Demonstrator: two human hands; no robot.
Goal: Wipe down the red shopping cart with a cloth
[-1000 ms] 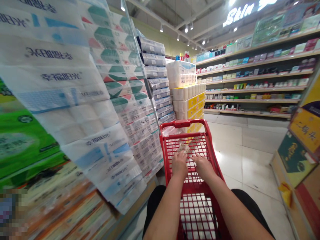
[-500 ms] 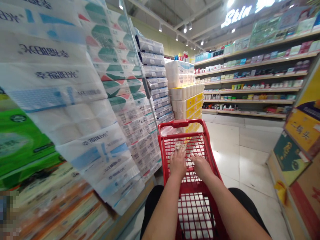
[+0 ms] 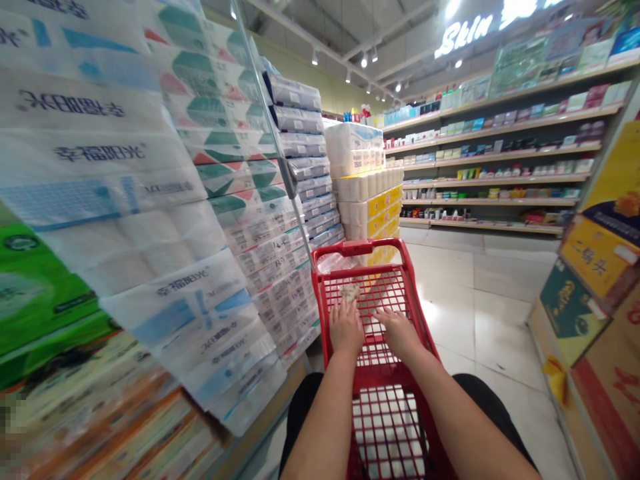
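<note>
A red plastic shopping cart (image 3: 407, 260) with a grid surface stands directly in front of me, between my knees. My left hand (image 3: 347, 330) lies on the left side of the upper grid and presses a crumpled off-white cloth (image 3: 350, 292) under its fingertips. Most of the cloth sticks out beyond the fingers; how they grip it is hidden. To the right, my right hand (image 3: 399, 332) rests at the grid with its fingers stretched forward and apart, holding nothing that I can see. Some clear plastic (image 3: 337, 263) shows behind the cart's upper bar.
Tall stacks of wrapped toilet paper (image 3: 170, 247) rise close on my left, beside a slanting metal pole (image 3: 280, 147). More paper packs (image 3: 367, 193) stand ahead. Stacked boxes (image 3: 595, 267) line the right. Shelves of cosmetics (image 3: 500, 153) stand behind the tiled floor (image 3: 450, 280).
My left hand and the cloth have slid slightly left across the grid. The right hand stays nearly where it was, and the whole view has shifted a little.
</note>
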